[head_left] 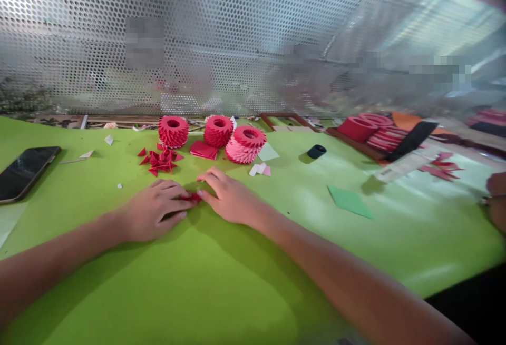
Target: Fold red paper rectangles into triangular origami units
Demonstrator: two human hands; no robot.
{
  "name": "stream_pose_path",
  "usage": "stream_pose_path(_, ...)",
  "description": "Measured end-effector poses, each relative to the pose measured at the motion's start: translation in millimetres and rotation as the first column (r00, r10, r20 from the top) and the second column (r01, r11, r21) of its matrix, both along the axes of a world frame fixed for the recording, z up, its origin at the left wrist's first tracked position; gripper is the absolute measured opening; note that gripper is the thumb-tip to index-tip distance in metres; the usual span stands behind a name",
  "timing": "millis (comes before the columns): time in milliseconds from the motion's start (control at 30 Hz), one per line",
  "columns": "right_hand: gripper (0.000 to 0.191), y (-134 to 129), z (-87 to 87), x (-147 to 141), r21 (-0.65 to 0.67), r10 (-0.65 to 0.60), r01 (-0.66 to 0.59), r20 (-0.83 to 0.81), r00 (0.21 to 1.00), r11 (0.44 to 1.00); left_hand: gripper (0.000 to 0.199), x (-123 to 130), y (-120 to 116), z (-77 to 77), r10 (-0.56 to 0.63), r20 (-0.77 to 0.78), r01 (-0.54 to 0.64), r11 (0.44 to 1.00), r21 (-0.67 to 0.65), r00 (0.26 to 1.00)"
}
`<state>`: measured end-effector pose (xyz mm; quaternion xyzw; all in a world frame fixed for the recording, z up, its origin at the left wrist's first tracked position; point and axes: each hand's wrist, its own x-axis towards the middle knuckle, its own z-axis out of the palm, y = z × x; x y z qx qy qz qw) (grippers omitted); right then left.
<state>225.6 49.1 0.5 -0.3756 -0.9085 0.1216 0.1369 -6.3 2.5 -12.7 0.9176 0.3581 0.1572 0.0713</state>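
Observation:
Low over the green tabletop, my left hand (152, 209) grips a small piece of red paper (193, 197) between fingers and thumb. My right hand (227, 197) has its thumb tip at the right end of the same piece, fingers curled above it. The fingers hide much of the paper, so its fold is hard to make out. Just beyond my hands lies a loose heap of folded red paper triangles (161, 160). A stack of red paper pieces (204, 149) lies to the right of the heap.
Behind stand ring-shaped folded-paper stacks: red (173, 132), another red (218, 131), and pink with a red top (245, 146). A phone (27, 174) lies left; a dark tube (317, 151) and green paper (349, 201) lie right. Another person's hand (497, 197) shows at the right edge.

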Motion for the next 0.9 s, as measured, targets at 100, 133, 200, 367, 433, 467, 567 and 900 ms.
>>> stream_pose_path(100,0.025,4.2,1.6,2.2,-0.054,0.1,-0.101,-0.031,0.995,0.993,0.035,-0.9,-0.9,-0.8,0.009,0.019,-0.009,1.0,-0.003,1.0)
stream_pose_path(133,0.021,5.7,2.2,2.7,-0.083,0.101,-0.104,-0.044,0.994,0.991,0.035,-1.4,-1.0,-1.1,0.039,0.036,-0.039,0.999,-0.01,0.999)
stream_pose_path(200,0.016,7.8,4.0,3.0,-0.16,0.066,-0.079,-0.082,0.994,0.984,0.034,-2.4,-0.9,-1.1,0.143,0.1,-0.14,0.99,-0.032,0.985)
stream_pose_path(367,0.02,3.8,12.2,-2.9,-0.372,-0.093,-0.023,-0.291,0.952,0.928,0.039,1.3,-2.2,5.8,0.376,0.257,-0.318,0.917,-0.242,0.89)
stream_pose_path(433,0.023,-1.5,14.1,-7.1,-0.438,-0.142,-0.052,-0.398,0.906,0.897,0.042,5.2,-4.1,10.1,0.384,0.287,-0.286,0.9,-0.328,0.877)
stream_pose_path(467,0.023,-4.5,14.4,-9.1,-0.46,-0.155,-0.074,-0.44,0.884,0.885,0.042,7.1,-5.1,11.9,0.383,0.31,-0.265,0.894,-0.361,0.87)
stream_pose_path(567,0.022,-12.6,12.8,-13.2,-0.511,-0.152,-0.149,-0.501,0.852,0.847,0.039,10.1,-7.1,14.8,0.374,0.372,-0.213,0.888,-0.408,0.849)
stream_pose_path(900,0.025,-12.5,9.8,-16.2,-0.574,-0.202,-0.172,-0.529,0.824,0.8,0.036,9.9,-10.1,14.2,0.269,0.372,-0.054,0.867,-0.496,0.888)
